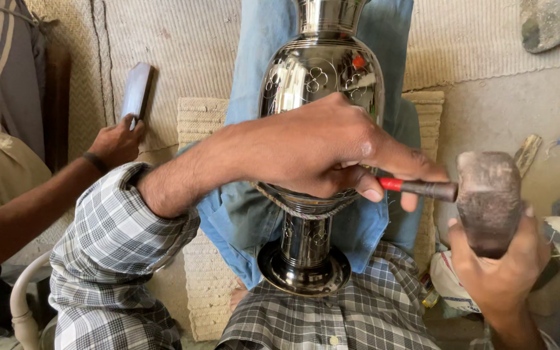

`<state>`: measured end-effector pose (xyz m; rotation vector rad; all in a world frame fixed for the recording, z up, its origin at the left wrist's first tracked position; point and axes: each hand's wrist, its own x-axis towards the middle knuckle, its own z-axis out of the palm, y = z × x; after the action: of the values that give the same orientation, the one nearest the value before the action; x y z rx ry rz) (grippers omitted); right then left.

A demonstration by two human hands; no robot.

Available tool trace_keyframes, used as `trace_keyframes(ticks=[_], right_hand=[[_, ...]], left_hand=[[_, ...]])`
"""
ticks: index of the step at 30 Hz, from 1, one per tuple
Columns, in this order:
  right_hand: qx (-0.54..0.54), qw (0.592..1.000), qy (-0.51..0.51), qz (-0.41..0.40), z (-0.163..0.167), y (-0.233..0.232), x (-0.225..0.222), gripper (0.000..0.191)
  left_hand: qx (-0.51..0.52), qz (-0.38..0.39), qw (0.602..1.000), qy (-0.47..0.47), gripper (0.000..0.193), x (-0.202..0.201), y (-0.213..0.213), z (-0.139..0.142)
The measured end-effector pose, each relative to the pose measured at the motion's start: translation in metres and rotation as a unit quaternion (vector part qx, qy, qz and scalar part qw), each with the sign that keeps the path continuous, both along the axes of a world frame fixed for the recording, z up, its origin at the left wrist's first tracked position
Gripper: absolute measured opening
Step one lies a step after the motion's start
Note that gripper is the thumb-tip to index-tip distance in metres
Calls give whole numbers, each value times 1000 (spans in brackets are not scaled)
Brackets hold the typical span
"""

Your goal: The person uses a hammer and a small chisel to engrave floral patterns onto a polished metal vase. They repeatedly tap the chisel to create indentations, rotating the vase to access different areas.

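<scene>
Right hand (pixel 500 259) gripping mallet (pixel 487 198) beside vase (pixel 319 84); left fingers (pixel 371 185) pinching chisel (pixel 422 188).

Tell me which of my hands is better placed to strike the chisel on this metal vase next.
Right. The right hand already grips the mallet, whose head sits at the butt of the chisel. The left hand pinches the chisel and rests on the metal vase, so it seems tied up.

I read this as a floor-level metal craft workshop: woven mats (pixel 183 39), worn hammer (pixel 489 201), chisel (pixel 422 188), engraved steel vase (pixel 322 78).
</scene>
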<state>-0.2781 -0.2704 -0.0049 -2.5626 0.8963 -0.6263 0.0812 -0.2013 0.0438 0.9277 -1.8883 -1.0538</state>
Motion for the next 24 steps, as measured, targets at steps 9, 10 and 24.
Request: trace_keyframes(ticks=[9,10,24], right_hand=[[77,993,-85,-19,-5,1,-10,68],[96,991,-92,-9,-4,-2,-11,65],[129,992,14,-7,28,-27,17,28]], left_hand=[[-35,-59,998,-14,63,-2,-10,0],[-14,-64,998,-14,62,-3,-10,0],[-45,97,994,16,57,-6,21,0]])
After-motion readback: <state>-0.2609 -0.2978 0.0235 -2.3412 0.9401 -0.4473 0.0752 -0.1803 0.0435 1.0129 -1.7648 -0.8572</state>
